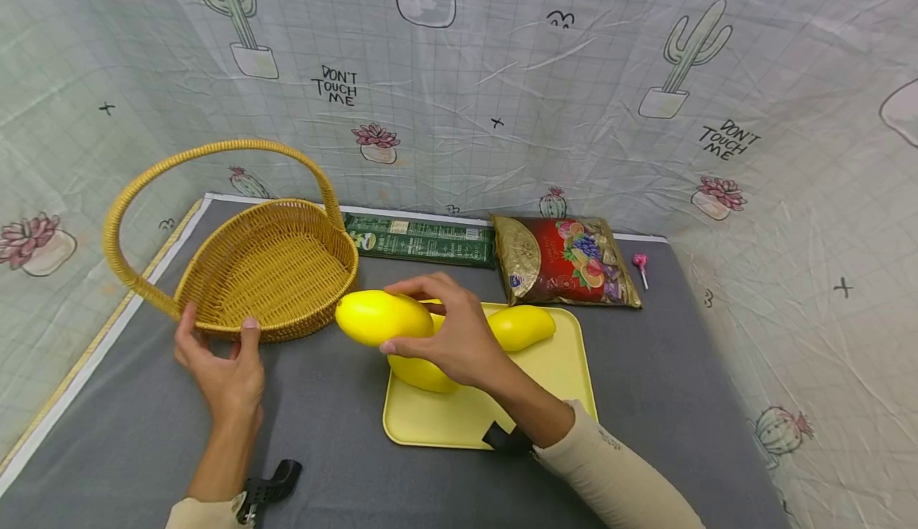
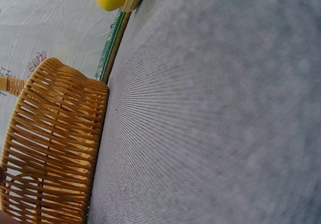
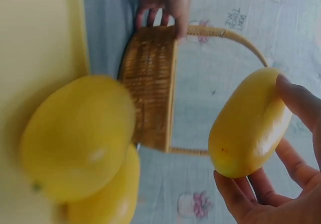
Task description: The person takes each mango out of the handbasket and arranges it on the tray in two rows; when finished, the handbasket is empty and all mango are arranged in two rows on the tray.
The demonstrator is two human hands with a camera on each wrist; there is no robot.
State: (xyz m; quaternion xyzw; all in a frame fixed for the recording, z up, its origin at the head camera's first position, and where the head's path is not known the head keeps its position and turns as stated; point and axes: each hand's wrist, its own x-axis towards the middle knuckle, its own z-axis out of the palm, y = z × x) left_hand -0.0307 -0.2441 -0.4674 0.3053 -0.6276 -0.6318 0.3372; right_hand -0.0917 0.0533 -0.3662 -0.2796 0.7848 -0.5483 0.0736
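Note:
My right hand [image 1: 459, 338] grips a yellow mango [image 1: 383, 318], thumb on one side and fingers on the other. In the right wrist view the held mango [image 3: 251, 123] hangs in the air, away from the other fruit. Below it, more mangoes [image 1: 522, 327] lie on a pale yellow tray [image 1: 459, 429]. To the left stands a round wicker basket [image 1: 280, 266] with a tall arched handle and a bare woven bottom. My left hand [image 1: 228, 382] holds its near rim, with the thumb and fingers on either side of the wall.
A long green packet [image 1: 423, 240] lies along the back edge of the grey table [image 1: 323, 409]. Right of it is a red and gold bag [image 1: 566, 262] with fruit pictures, and then a small pink lollipop [image 1: 641, 262]. A patterned cloth [image 1: 459, 115] hangs around the back and sides.

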